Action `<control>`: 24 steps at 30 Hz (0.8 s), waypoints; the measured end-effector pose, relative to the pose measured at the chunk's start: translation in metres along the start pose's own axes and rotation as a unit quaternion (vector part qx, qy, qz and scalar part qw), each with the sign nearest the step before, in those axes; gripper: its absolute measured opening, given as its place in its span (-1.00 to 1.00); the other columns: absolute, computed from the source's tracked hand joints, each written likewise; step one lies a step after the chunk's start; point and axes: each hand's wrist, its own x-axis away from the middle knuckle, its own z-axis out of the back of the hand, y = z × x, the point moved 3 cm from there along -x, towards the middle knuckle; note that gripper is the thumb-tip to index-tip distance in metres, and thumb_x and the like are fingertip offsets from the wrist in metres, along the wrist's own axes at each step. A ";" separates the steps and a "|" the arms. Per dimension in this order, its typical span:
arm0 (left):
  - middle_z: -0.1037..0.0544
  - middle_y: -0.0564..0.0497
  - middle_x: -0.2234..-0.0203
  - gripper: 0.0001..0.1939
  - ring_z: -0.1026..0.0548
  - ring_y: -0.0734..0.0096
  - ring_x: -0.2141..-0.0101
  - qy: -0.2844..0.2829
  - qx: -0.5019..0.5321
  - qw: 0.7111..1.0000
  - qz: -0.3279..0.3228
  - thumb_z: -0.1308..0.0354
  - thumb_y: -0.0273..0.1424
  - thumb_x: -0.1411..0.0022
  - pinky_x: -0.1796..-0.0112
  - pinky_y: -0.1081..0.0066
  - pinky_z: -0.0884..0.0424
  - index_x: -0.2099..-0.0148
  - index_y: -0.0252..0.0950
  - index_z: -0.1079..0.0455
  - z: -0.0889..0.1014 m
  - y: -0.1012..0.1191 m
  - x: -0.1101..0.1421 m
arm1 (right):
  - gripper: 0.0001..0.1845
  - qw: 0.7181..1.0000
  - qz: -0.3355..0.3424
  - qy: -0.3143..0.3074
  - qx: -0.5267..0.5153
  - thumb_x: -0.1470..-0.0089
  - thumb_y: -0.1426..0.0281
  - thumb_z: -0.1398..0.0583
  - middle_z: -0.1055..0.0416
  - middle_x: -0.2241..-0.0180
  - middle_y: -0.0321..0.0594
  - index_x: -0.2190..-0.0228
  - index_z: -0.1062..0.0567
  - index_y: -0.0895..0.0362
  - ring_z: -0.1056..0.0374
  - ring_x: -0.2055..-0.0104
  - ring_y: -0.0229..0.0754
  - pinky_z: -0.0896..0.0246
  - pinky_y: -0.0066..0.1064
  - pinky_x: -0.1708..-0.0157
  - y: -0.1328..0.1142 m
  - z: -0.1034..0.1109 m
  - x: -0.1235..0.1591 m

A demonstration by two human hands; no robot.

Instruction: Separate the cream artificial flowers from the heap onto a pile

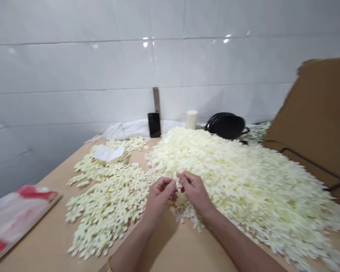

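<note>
Packet (19, 217): red-and-white at eight o'clock, its markings too blurred to read.
Desk (187, 247): tan, with a glossy tiled wall (170, 64) at twelve.
Flowers (249, 181): creamy white, yellow-tinged, heaped (what a mound!) at four o'clock.
Grip: left hand (159, 193) and right hand (197, 191) nearly meeting at six; whether either pinches a flower, can't tell!

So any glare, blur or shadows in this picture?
Head view: bright glints on the tiled wall; also in the head view, the flower pile looks washed out, detail between the fingers is soft, and a faint shadow darkens the table between the forearms.
</note>
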 end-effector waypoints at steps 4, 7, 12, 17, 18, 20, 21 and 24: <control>-0.36 0.11 0.69 -0.77 -0.32 0.56 0.65 -0.003 0.016 1.000 -0.002 -0.21 -0.29 0.10 0.55 0.51 -0.26 0.50 -0.34 -0.30 0.003 -0.001 -0.003 | -0.60 0.998 -0.035 -0.034 -0.048 0.02 0.12 -0.08 -0.12 0.67 -0.37 0.66 -0.26 0.15 -0.11 0.58 -0.33 -0.06 -0.49 0.56 0.001 -0.003 0.001; -0.38 0.10 0.70 -0.78 -0.31 0.60 0.67 -0.014 0.073 0.997 0.025 -0.22 -0.31 0.13 0.58 0.54 -0.22 0.51 -0.35 -0.29 0.005 -0.006 -0.005 | -0.59 0.990 -0.065 -0.055 -0.112 0.04 0.09 -0.09 -0.16 0.67 -0.36 0.65 -0.28 0.16 -0.12 0.59 -0.33 -0.08 -0.47 0.54 0.004 -0.005 0.002; -0.34 0.14 0.75 -0.71 -0.23 0.66 0.74 -0.024 0.134 0.989 0.065 -0.27 -0.28 0.18 0.64 0.58 -0.13 0.54 -0.33 -0.24 0.004 -0.008 -0.006 | -0.56 0.983 -0.088 -0.052 -0.151 0.07 0.05 -0.11 -0.14 0.72 -0.38 0.67 -0.24 0.15 -0.06 0.62 -0.36 0.01 -0.48 0.58 0.006 -0.007 0.002; -0.35 0.13 0.71 -0.69 -0.28 0.63 0.69 -0.010 0.111 0.993 0.045 -0.23 -0.22 0.09 0.62 0.57 -0.19 0.53 -0.33 -0.22 0.004 -0.008 -0.005 | -0.60 0.998 -0.036 -0.026 -0.053 0.05 0.09 -0.11 -0.10 0.68 -0.39 0.65 -0.25 0.15 -0.03 0.60 -0.35 0.02 -0.48 0.56 -0.001 -0.001 0.002; -0.35 0.13 0.70 -0.69 -0.31 0.60 0.68 -0.005 0.118 0.992 0.051 -0.22 -0.20 0.08 0.61 0.55 -0.22 0.51 -0.32 -0.23 0.004 -0.008 -0.004 | -0.62 0.999 -0.029 -0.024 -0.039 0.04 0.10 -0.11 -0.09 0.67 -0.39 0.64 -0.26 0.15 -0.02 0.59 -0.35 0.04 -0.48 0.57 -0.003 0.000 0.002; -0.35 0.13 0.68 -0.70 -0.34 0.57 0.65 -0.001 0.128 0.990 0.060 -0.23 -0.21 0.09 0.59 0.52 -0.27 0.46 -0.31 -0.26 0.003 -0.008 -0.004 | -0.63 0.999 -0.017 -0.024 -0.018 0.03 0.12 -0.10 -0.08 0.67 -0.39 0.63 -0.27 0.15 0.00 0.59 -0.35 0.06 -0.48 0.58 -0.005 0.002 0.003; -0.34 0.14 0.67 -0.71 -0.35 0.56 0.64 -0.001 0.127 0.990 0.059 -0.25 -0.23 0.12 0.58 0.51 -0.28 0.44 -0.32 -0.28 0.003 -0.008 -0.004 | -0.63 1.000 -0.012 -0.027 -0.009 0.02 0.13 -0.09 -0.07 0.67 -0.39 0.63 -0.27 0.15 0.00 0.59 -0.35 0.07 -0.49 0.58 -0.005 0.002 0.003; -0.34 0.14 0.67 -0.73 -0.33 0.58 0.63 -0.007 0.113 0.993 0.037 -0.30 -0.32 0.18 0.55 0.51 -0.30 0.46 -0.34 -0.30 0.004 -0.006 -0.004 | -0.61 0.999 -0.011 -0.036 0.000 0.00 0.14 -0.07 -0.05 0.68 -0.40 0.67 -0.21 0.14 0.01 0.60 -0.35 0.07 -0.49 0.58 -0.005 0.000 0.004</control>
